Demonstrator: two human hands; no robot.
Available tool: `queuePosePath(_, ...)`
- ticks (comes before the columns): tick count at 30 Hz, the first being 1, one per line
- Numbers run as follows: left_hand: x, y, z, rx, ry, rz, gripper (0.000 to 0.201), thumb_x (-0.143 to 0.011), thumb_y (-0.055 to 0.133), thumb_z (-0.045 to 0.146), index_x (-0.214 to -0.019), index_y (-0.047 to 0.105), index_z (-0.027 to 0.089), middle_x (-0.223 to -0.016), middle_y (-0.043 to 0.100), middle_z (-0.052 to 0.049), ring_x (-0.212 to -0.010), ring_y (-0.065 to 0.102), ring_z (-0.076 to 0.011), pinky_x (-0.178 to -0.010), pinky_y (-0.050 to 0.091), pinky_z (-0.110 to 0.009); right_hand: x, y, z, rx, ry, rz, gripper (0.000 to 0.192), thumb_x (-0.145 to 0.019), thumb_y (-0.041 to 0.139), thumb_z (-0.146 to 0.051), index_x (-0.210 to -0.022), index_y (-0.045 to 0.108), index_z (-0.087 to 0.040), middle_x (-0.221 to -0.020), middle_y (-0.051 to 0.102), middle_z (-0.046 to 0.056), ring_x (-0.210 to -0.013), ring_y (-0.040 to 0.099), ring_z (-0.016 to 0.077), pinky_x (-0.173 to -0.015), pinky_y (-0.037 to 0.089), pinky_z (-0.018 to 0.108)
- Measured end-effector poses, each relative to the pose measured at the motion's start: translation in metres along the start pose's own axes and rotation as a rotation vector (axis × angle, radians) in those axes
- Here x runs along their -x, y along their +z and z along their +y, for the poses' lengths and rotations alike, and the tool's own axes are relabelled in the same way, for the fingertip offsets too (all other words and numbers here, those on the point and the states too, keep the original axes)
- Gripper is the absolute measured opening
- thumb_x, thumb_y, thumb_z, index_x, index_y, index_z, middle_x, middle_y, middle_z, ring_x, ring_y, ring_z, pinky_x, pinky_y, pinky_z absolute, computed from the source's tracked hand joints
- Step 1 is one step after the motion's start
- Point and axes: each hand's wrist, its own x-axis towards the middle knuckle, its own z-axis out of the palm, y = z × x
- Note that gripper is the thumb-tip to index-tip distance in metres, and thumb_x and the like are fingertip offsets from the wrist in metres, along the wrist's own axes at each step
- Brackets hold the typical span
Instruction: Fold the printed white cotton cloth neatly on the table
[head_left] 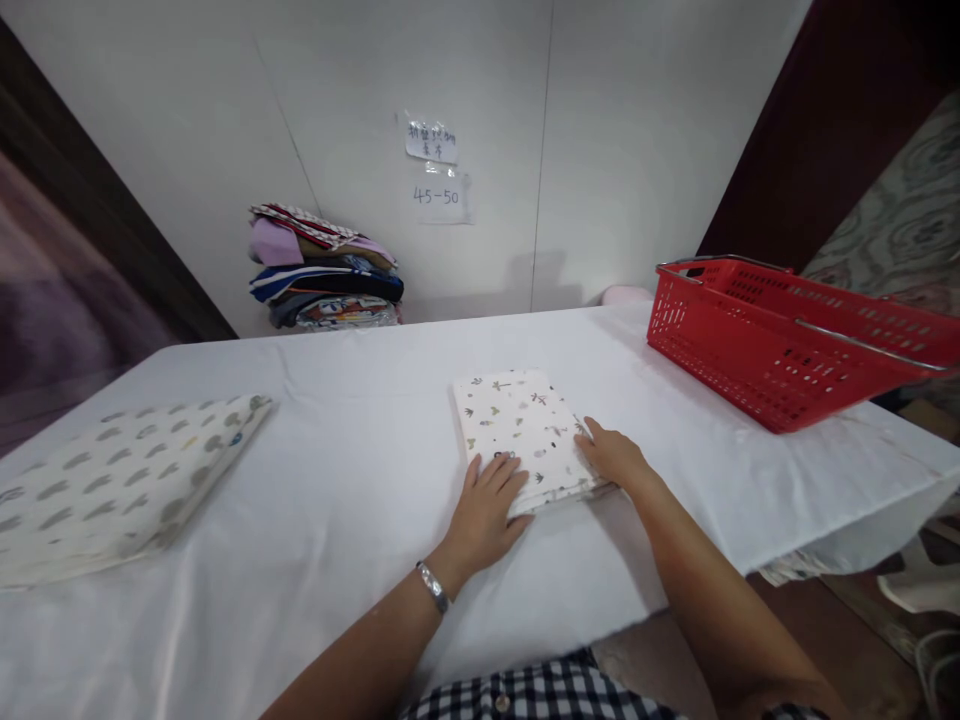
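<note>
A folded white cloth with small printed figures (517,420) lies in the middle of the white table (360,480). My left hand (487,505) rests flat on its near left corner, fingers spread. My right hand (615,455) lies flat against its near right edge, fingers pointing at the cloth. Neither hand grips anything. A bracelet sits on my left wrist.
A folded cloth with grey spots (112,480) lies at the table's left side. A red plastic basket (780,340) stands at the right, partly over the edge. A stack of folded clothes (326,270) sits at the back by the wall, under two paper notes (435,170).
</note>
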Motion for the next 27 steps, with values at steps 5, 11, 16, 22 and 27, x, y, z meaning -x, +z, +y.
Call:
queuePosePath(5, 0.004, 0.003, 0.004, -0.021, -0.064, -0.042, 0.052, -0.080, 0.060, 0.024, -0.130, 0.046, 0.026, -0.144, 0.042, -0.008, -0.136, 0.030, -0.0294, -0.110, 0.020, -0.062, -0.005, 0.001, 0.006, -0.019, -0.035, 0.046, 0.054, -0.091, 0.035, -0.046, -0.135, 0.043, -0.015, -0.112, 0.063, 0.019, -0.101, 0.060, 0.0300, -0.080, 0.041, 0.037)
queuePosePath(11, 0.004, -0.033, -0.071, -0.092, -0.108, 0.008, 0.044, -0.079, 0.048, 0.007, -0.111, 0.061, 0.034, -0.129, 0.058, -0.003, -0.130, 0.042, -0.0270, -0.110, 0.021, -0.060, 0.032, 0.024, -0.018, -0.262, -0.138, 0.040, 0.065, -0.086, 0.049, -0.044, -0.143, 0.033, -0.018, -0.086, 0.070, 0.010, -0.081, 0.063, 0.0241, -0.068, 0.042, 0.031)
queuePosePath(16, 0.016, -0.089, -0.154, -0.212, -0.476, 0.161, 0.033, -0.083, 0.050, 0.025, -0.113, 0.061, 0.021, -0.128, 0.058, -0.012, -0.123, 0.049, -0.0324, -0.100, 0.039, -0.055, 0.055, 0.045, -0.040, -0.631, -0.460, -0.087, 0.071, -0.084, 0.051, -0.047, -0.146, 0.026, -0.024, -0.067, 0.065, -0.003, -0.059, 0.058, 0.0150, -0.060, 0.044, 0.026)
queuePosePath(22, 0.029, -0.065, -0.091, -0.025, -0.321, 0.275, 0.044, -0.088, 0.045, 0.048, -0.118, 0.058, 0.018, -0.127, 0.059, -0.011, -0.119, 0.053, -0.0257, -0.102, 0.042, -0.045, -0.033, 0.013, -0.011, -0.685, -0.253, 0.438, 0.040, -0.083, 0.048, -0.035, -0.114, 0.062, -0.016, -0.111, 0.065, 0.009, -0.102, 0.058, 0.0199, -0.088, 0.045, 0.033)
queuePosePath(27, 0.021, -0.022, -0.020, -0.064, -0.116, 0.098, 0.052, -0.083, 0.054, 0.046, -0.129, 0.049, 0.023, -0.137, 0.050, -0.010, -0.130, 0.040, -0.0287, -0.113, 0.020, -0.056, -0.090, -0.006, -0.007, -0.627, -0.092, 0.262, 0.046, -0.082, 0.051, -0.035, -0.122, 0.057, -0.013, -0.123, 0.060, 0.012, -0.108, 0.057, 0.0197, -0.095, 0.042, 0.034)
